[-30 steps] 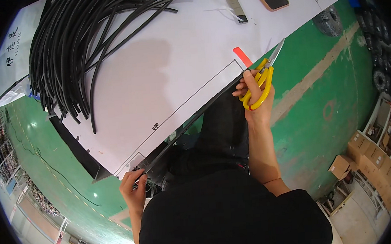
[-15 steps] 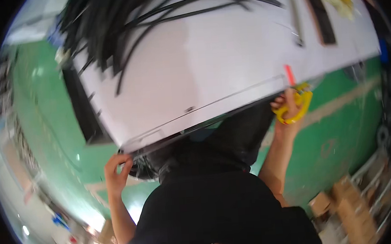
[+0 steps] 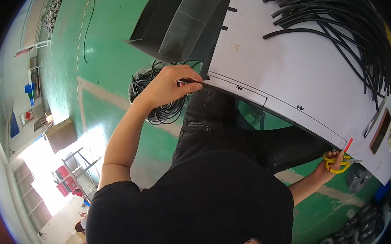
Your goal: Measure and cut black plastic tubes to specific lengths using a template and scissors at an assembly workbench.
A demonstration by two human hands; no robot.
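At the near left corner of the white table (image 3: 254,50), my left hand (image 3: 174,84) is closed, thumb against fingertips, on the end of a thin black tube (image 3: 290,121). The tube runs along the table's front edge toward my right hand (image 3: 333,163). That hand is closed round yellow-handled scissors (image 3: 341,170), whose blades point away to the right. Whether its fingers also grip the tube is unclear. Beside this hand a red strip (image 3: 348,145) lies on the tabletop. Lines and handwritten marks are drawn along the table's front.
Many cut black tubes (image 3: 334,26) lie in a heap at the far right. Near them are a phone-like dark slab (image 3: 380,131) and a thin rod (image 3: 376,116). Left of the table stand a grey box (image 3: 188,20) and, on the green floor, a coil of black tubing (image 3: 165,112).
The view has swung to the left, so the table now sits farther right in it. Both hands stay at the table's front edge, and the scissors remain in my right hand.
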